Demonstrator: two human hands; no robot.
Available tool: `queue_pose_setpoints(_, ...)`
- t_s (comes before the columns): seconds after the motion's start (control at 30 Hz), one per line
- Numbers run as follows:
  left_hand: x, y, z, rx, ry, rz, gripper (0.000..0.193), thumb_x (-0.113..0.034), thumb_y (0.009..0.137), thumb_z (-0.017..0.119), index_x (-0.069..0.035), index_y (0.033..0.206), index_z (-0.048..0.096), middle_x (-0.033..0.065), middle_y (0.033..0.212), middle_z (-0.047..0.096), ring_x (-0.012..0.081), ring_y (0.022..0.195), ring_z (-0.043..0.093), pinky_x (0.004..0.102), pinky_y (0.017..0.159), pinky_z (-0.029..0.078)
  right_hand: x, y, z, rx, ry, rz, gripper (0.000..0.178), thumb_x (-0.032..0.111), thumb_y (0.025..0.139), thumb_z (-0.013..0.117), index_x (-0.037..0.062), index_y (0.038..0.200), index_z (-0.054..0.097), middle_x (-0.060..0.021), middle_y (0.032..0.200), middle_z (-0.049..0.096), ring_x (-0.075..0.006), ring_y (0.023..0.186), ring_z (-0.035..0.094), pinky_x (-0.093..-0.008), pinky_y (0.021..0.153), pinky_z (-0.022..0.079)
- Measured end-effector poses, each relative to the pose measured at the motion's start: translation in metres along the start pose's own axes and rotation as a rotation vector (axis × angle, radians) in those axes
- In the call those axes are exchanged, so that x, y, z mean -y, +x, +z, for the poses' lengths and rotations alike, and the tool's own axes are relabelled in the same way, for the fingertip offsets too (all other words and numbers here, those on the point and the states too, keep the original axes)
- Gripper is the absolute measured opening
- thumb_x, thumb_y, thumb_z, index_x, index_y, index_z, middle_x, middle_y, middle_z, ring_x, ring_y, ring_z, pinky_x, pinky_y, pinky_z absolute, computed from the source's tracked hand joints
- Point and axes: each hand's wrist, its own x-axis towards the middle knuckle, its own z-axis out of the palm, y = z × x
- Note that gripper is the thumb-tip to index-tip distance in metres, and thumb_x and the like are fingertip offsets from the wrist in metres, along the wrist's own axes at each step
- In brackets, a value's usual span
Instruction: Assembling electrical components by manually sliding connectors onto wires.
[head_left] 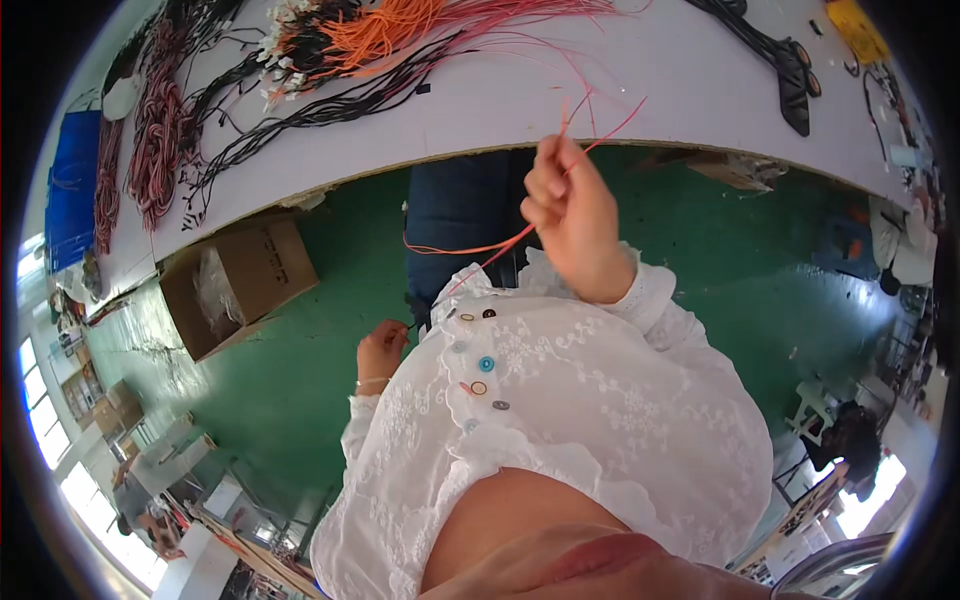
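Thin red and orange wires (515, 240) run through my closed right hand (572, 205), just in front of the table edge. Their upper ends stick out past my fingers over the tabletop. On the other side they hang in a loop before my lap. My left hand (382, 350) is lower, by my left side, with its fingers pinched together. A small dark thing shows at those fingertips, too small to name.
On the pale table (500, 108) lie black cables (310, 122), orange wires (385, 38), dark red cable bundles (158, 150) and a black tool-like piece (793, 95). A yellow object (857, 32) is far right. Below stands an open cardboard box (265, 262); a blue bin (72, 190) is far left.
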Motion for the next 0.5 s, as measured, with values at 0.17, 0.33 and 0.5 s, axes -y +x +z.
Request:
queue_pose_setpoints(0.17,-0.157,0.051,-0.021,-0.307,-0.194,0.466,0.022,-0.001,0.093,0.069,0.003,0.113,0.072,0.0146,0.106,0.072,0.0213,0.096,0.069,0.0303,0.088,0.054,-0.027,-0.016,0.008,0.138,-0.361,0.169,0.029,0.033,0.112,0.043,0.0116,0.095,0.052,0.0069,0.071,0.034,-0.0035,0.056,0.022,-0.0225,0.051,0.02)
queue_pose_setpoints(0.33,-0.267,0.057,-0.006,-0.339,-0.211,0.724,0.026,-0.004,0.091,0.073,0.001,0.117,0.074,0.0108,0.105,0.073,0.0174,0.095,0.069,0.0269,0.085,0.054,-0.067,-0.006,0.013,0.249,-0.71,-0.14,0.026,0.028,0.113,0.041,0.0098,0.098,0.052,0.0071,0.073,0.041,-0.0011,0.057,0.028,-0.0212,0.05,0.022)
queue_pose_setpoints(0.5,-0.246,0.069,-0.008,-0.27,-0.339,0.607,0.019,-0.004,0.093,0.073,0.002,0.111,0.075,0.0096,0.106,0.073,0.0149,0.091,0.07,0.0251,0.078,0.055,-0.078,-0.01,0.009,0.228,-0.655,0.074,0.023,0.023,0.113,0.043,0.0074,0.108,0.059,0.0051,0.077,0.043,-0.0023,0.066,0.037,-0.0193,0.059,0.031)
